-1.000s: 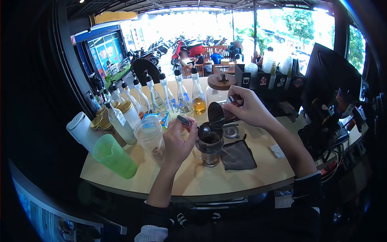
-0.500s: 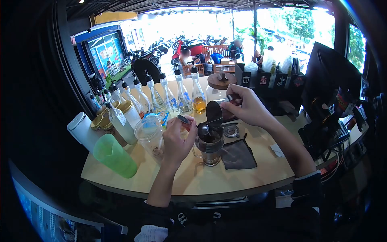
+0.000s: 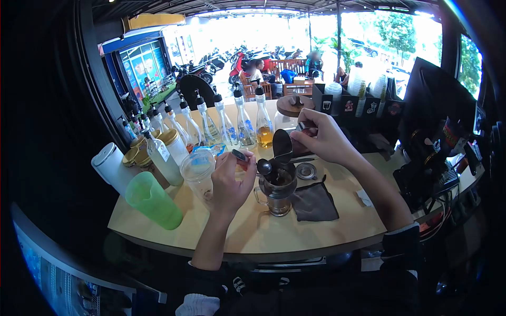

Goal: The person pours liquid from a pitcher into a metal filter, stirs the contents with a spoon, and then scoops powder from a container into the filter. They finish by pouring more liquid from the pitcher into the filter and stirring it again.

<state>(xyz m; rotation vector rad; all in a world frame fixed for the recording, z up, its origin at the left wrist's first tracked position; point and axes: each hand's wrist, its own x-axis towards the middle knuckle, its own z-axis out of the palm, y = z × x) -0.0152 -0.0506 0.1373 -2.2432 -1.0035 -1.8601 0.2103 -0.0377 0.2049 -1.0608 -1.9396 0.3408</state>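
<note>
My left hand (image 3: 232,179) is closed on the handle of a small spoon (image 3: 264,167), whose bowl is at the left rim of a dark-topped glass vessel (image 3: 279,197). Dark material shows inside the vessel's mouth. My right hand (image 3: 324,136) grips the handle of a larger dark scoop (image 3: 283,145), held upright and tilted just above the same vessel. Beside the vessel, on its right, lie a dark cloth (image 3: 315,202) and a small round metal lid (image 3: 305,171). A clear jar (image 3: 197,171) stands left of my left hand.
A green pitcher (image 3: 154,201), a white bottle (image 3: 167,158) and pump bottles (image 3: 245,126) stand left and behind. A wooden-lidded jar (image 3: 295,105) is behind my right hand. Cups (image 3: 357,89) fill a black rack, beside a dark screen (image 3: 440,105). People sit outside.
The view has shifted slightly, so the scene sits a little to the right. The small spoon's bowl has moved a little left, toward the vessel's rim. Both hands keep their grips.
</note>
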